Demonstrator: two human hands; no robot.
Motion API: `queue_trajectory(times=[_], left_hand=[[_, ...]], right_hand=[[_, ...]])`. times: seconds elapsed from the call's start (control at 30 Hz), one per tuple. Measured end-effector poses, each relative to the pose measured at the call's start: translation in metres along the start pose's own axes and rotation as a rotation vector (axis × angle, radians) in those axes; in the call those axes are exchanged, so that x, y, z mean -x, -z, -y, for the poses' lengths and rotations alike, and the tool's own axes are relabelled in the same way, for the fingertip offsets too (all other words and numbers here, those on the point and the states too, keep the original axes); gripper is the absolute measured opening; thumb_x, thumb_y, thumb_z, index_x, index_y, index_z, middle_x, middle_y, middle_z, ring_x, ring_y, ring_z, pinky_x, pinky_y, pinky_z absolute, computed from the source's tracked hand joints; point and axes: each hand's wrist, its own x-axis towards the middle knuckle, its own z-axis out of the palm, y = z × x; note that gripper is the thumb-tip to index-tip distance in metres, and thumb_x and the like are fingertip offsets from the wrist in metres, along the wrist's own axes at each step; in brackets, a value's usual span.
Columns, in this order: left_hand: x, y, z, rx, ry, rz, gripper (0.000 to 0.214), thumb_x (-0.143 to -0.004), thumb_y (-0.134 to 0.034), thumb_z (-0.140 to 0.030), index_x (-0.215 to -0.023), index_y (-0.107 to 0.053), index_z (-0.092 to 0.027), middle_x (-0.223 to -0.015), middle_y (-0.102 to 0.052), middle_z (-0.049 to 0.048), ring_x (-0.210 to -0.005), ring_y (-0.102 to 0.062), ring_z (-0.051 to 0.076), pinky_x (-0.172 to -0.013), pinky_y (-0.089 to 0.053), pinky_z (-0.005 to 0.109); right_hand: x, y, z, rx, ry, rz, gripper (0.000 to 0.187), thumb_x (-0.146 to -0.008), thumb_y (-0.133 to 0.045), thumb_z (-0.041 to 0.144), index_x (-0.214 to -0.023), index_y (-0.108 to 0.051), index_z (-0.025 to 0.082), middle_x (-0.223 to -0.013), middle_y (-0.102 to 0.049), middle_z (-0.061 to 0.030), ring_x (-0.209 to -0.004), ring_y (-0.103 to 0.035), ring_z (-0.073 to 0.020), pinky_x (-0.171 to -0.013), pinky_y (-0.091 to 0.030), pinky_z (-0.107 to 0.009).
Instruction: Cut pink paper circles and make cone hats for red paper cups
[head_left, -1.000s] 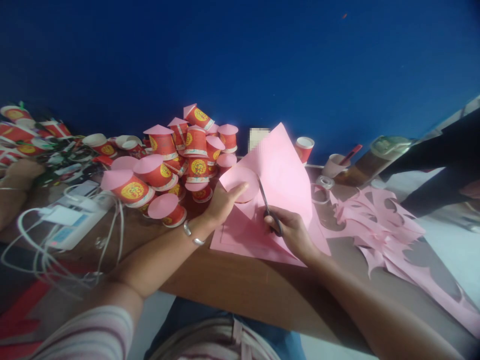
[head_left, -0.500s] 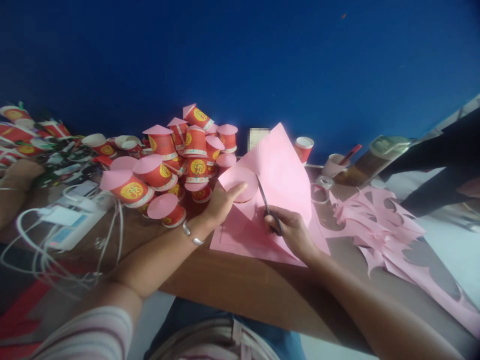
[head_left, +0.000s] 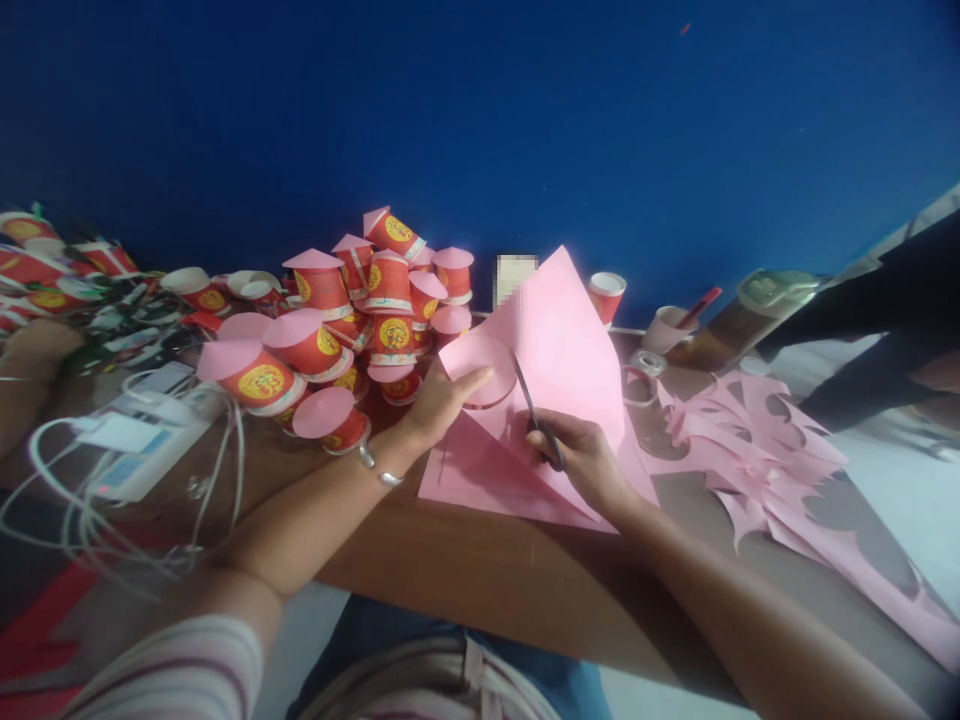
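My left hand (head_left: 442, 400) grips a sheet of pink paper (head_left: 566, 340), its thumb on top of a rounded, partly cut part near the sheet's left edge. In my right hand (head_left: 581, 450) is a pair of dark scissors (head_left: 538, 418), fingers in the handles. The blades point away from me and lie against the curved edge of the rounded part. The sheet's far corner is lifted. More pink paper (head_left: 480, 490) lies flat beneath on the table. To the left of my left hand, red paper cups (head_left: 261, 383) with pink cone tops are piled up.
Cut pink paper scraps (head_left: 765, 460) spread over the table's right side. Behind them are a roll of tape (head_left: 649, 363), a paper cup with a red-handled tool (head_left: 667, 328) and a bottle (head_left: 739, 315). A power strip (head_left: 139, 455) with white cables lies left. Another person's hand (head_left: 41, 355) is at far left.
Almost nothing differs. The view has shifted very slightly; both hands, the scissors and the pink sheet keep nearly the same positions.
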Motion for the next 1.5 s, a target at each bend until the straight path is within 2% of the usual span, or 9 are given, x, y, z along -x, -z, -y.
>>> queue_trajectory(times=[0.33,0.53,0.67,0.9,1.17,1.5], left_hand=[[-0.004,0.006,0.009,0.007,0.035,0.01,0.033,-0.069,-0.086,-0.041,-0.088,-0.071,-0.017,-0.089,-0.074,0.0061,-0.088,-0.07,0.024,-0.089,-0.059,0.041],[-0.007,0.008,0.01,0.005,0.015,0.027,0.033,-0.072,-0.084,-0.04,-0.092,-0.074,-0.016,-0.095,-0.076,0.0072,-0.095,-0.071,0.026,-0.093,-0.059,0.04],[-0.009,0.008,0.009,0.007,-0.011,-0.003,0.035,-0.072,-0.084,-0.039,-0.095,-0.074,-0.015,-0.097,-0.078,0.0082,-0.094,-0.072,0.026,-0.095,-0.058,0.041],[-0.009,0.01,0.006,0.013,-0.044,-0.008,0.034,-0.075,-0.083,-0.04,-0.098,-0.075,-0.016,-0.104,-0.079,0.0087,-0.099,-0.073,0.026,-0.095,-0.057,0.039],[-0.009,0.013,0.005,-0.019,-0.022,0.065,0.034,-0.076,-0.082,-0.042,-0.098,-0.076,-0.016,-0.102,-0.079,0.009,-0.094,-0.073,0.026,-0.09,-0.058,0.037],[-0.01,0.015,0.006,-0.01,-0.009,0.076,0.032,-0.074,-0.083,-0.042,-0.092,-0.076,-0.017,-0.099,-0.079,0.0086,-0.091,-0.072,0.025,-0.089,-0.057,0.037]], right_hand=[[0.0,0.001,0.003,0.039,0.036,0.023,0.041,-0.086,-0.073,0.057,-0.093,-0.076,0.016,-0.064,-0.052,0.0013,-0.06,-0.047,-0.013,-0.057,-0.046,-0.028],[-0.001,0.003,-0.002,0.069,0.027,0.008,0.047,-0.084,-0.073,0.06,-0.101,-0.078,0.016,-0.066,-0.056,0.0006,-0.061,-0.05,-0.0135,-0.058,-0.049,-0.029],[-0.001,0.004,-0.004,0.097,0.009,-0.014,0.052,-0.082,-0.074,0.061,-0.107,-0.079,0.016,-0.067,-0.058,-0.0002,-0.06,-0.05,-0.0137,-0.057,-0.05,-0.03],[0.0,0.002,0.0,0.107,0.021,0.011,0.048,-0.083,-0.074,0.06,-0.103,-0.079,0.017,-0.067,-0.058,-0.0008,-0.06,-0.05,-0.014,-0.056,-0.05,-0.03],[-0.001,0.001,-0.003,0.069,0.013,0.016,0.051,-0.082,-0.075,0.061,-0.105,-0.079,0.016,-0.07,-0.059,-0.0016,-0.061,-0.05,-0.0138,-0.058,-0.049,-0.03],[0.0,0.002,0.0,0.109,0.021,0.015,0.049,-0.082,-0.074,0.063,-0.098,-0.079,0.017,-0.066,-0.055,0.0003,-0.06,-0.046,-0.0131,-0.056,-0.048,-0.029]])
